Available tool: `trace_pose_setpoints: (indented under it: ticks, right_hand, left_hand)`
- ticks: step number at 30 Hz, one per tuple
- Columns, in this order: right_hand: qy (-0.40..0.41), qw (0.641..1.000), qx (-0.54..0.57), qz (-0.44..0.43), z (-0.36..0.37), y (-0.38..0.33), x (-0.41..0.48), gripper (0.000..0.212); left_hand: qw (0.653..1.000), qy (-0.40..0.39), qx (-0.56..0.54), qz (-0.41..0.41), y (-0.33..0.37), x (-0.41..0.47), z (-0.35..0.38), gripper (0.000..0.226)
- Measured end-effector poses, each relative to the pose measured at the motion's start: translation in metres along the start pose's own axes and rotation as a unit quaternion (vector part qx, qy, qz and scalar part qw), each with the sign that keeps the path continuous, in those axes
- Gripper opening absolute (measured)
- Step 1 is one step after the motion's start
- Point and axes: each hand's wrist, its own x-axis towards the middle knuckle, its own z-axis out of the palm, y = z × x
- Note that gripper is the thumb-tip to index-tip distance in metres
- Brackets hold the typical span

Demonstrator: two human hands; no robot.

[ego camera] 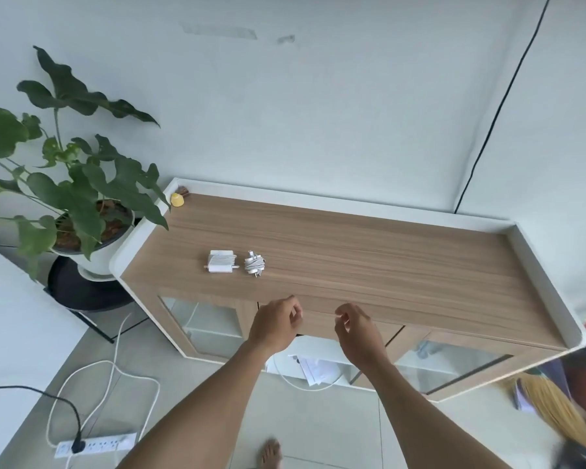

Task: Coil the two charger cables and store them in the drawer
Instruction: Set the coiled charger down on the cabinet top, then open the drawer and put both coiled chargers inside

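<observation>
left hand (275, 328), right hand (359, 330) at cabinet (352, 252) edge (empty-handed)

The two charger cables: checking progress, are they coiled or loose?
Coiled. The white charger brick has its cable wrapped around it; the other cable is a tight bundle.

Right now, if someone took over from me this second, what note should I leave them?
Left hand and right hand: both empty, loosely curled, at the cabinet's front edge by the drawer front.
White charger brick, cord wrapped on it, and coiled white cable sit side by side on the cabinet top.
Done: both look coiled.
Left: open the drawer, which looks shut, and put both inside.
</observation>
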Motion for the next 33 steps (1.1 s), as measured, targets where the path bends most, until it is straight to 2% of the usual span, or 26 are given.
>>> trace_pose_setpoints:
  ticks: [3, 5, 8, 10, 13, 17, 20, 24, 28, 33]
  right_hand:
    - [0.002, 1.000, 0.000, 0.012, -0.008, 0.004, 0.000, 0.023]
    - [0.004, 1.000, -0.010, 0.021, -0.008, 0.008, 0.003, 0.028]
    - [-0.007, 0.999, -0.046, 0.020, -0.003, 0.015, 0.014, 0.036]
    - [-0.031, 0.997, -0.074, 0.016, 0.005, 0.019, 0.026, 0.041]
    - [-0.065, 0.993, -0.100, 0.009, 0.018, 0.020, 0.047, 0.046]
    - [-0.085, 0.990, -0.117, 0.005, 0.041, 0.021, 0.072, 0.045]
    - [-0.106, 0.986, -0.132, -0.004, 0.057, 0.023, 0.085, 0.044]
    - [-0.121, 0.981, -0.149, 0.013, 0.072, 0.023, 0.096, 0.045]
    - [-0.117, 0.979, -0.168, 0.000, 0.078, 0.027, 0.094, 0.044]
    - [-0.094, 0.981, -0.168, -0.009, 0.082, 0.031, 0.088, 0.043]
  left_hand:
    - [0.996, -0.009, -0.073, -0.055, -0.004, 0.002, 0.009, 0.013]
    - [0.984, -0.008, -0.129, -0.121, -0.017, 0.006, 0.023, 0.016]
    - [0.940, -0.015, -0.238, -0.244, -0.044, 0.016, 0.050, 0.020]
    - [0.897, -0.024, -0.301, -0.323, -0.062, 0.022, 0.070, 0.022]
    - [0.813, -0.030, -0.411, -0.411, -0.079, 0.032, 0.088, 0.022]
    - [0.738, -0.048, -0.483, -0.468, -0.105, 0.050, 0.111, 0.027]
    - [0.652, -0.032, -0.549, -0.523, -0.117, 0.063, 0.127, 0.032]
    - [0.533, -0.007, -0.639, -0.555, -0.121, 0.080, 0.139, 0.042]
    - [0.465, 0.031, -0.681, -0.566, -0.128, 0.101, 0.156, 0.072]
    - [0.384, 0.074, -0.725, -0.566, -0.133, 0.114, 0.175, 0.079]
